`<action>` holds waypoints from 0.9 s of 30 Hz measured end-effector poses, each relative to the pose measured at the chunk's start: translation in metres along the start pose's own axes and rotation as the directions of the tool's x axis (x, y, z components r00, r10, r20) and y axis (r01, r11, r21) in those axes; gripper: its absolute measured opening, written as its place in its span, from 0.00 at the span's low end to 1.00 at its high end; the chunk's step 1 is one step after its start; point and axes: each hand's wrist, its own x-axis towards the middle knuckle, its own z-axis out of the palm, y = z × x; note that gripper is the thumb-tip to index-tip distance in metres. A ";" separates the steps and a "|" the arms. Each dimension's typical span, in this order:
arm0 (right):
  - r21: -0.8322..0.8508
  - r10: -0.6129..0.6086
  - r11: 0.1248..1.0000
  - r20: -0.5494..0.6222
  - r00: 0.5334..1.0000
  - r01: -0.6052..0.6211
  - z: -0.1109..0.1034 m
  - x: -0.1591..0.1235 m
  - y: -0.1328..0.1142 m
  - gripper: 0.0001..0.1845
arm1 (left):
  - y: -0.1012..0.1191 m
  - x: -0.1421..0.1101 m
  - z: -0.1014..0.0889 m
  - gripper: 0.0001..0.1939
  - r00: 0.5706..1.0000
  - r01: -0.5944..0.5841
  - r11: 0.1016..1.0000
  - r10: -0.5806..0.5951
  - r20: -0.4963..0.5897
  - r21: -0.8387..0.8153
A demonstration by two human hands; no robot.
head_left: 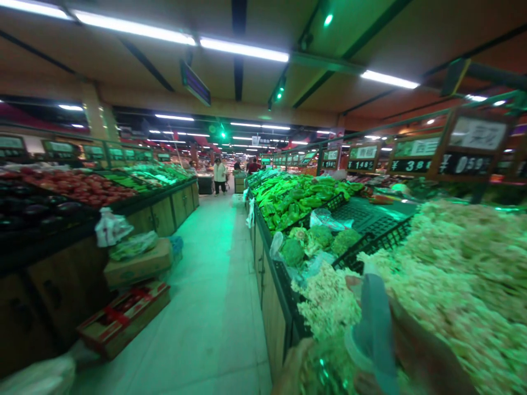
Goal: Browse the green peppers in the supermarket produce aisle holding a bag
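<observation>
Pinched around a thin plastic bag (373, 323), the right hand (415, 351) grips it low in the near right corner, fingers closed on the film so the mouth stands up, close over the pale cauliflower pile (453, 274) and handy for filling; left hand (292, 367) sits just beside it at the bottom edge, seemingly cupping something green and glossy, though blur hides whether it's closed. Beyond, broccoli (319, 241) sits in a black crate (382, 238), green peppers (296, 200) farther back, price signs (465, 148) hung above to face the aisle (209, 285), boxes (135, 291) stacked on the left, a shopper (219, 175) far off
</observation>
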 end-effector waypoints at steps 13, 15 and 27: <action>-0.023 -0.042 0.999 -0.108 0.993 0.040 0.025 0.017 -0.014 0.42 | -0.010 0.010 -0.009 0.40 0.998 -0.055 0.998 0.054 0.014 0.026; -0.017 -0.087 0.996 -0.116 0.989 0.085 0.027 0.020 -0.013 0.40 | -0.007 0.009 -0.006 0.39 1.000 -0.023 0.998 0.024 -0.007 0.061; 0.030 0.031 0.999 -0.243 0.969 -0.025 0.040 0.015 -0.022 0.33 | -0.007 0.018 0.004 0.38 0.997 0.070 0.997 -0.069 -0.023 0.042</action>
